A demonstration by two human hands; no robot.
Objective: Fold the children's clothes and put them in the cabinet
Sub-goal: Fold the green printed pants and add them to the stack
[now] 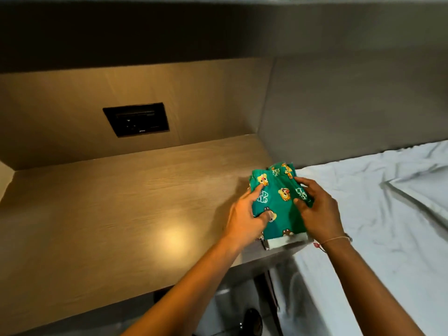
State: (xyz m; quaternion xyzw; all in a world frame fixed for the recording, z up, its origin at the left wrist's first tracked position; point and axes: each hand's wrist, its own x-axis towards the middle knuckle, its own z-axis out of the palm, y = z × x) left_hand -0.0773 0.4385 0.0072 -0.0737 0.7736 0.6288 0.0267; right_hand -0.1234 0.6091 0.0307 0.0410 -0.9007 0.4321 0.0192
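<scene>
A folded green children's garment (281, 202) with cartoon animal prints sits at the right end of the wooden cabinet top (121, 214), on top of other folded clothes whose white edge (283, 243) shows below it. My left hand (244, 214) grips the garment's left side, thumb on top and index finger stretched along the cloth. My right hand (317, 209) holds its right side with the fingers curled over the edge. A thin bracelet circles the right wrist.
A bed with a rumpled white sheet (375, 214) lies directly right of the cabinet top. A dark socket panel (135, 120) is set in the wooden back wall. A grey padded wall (339, 105) rises behind the bed. A dark shoe (252, 321) shows on the floor below.
</scene>
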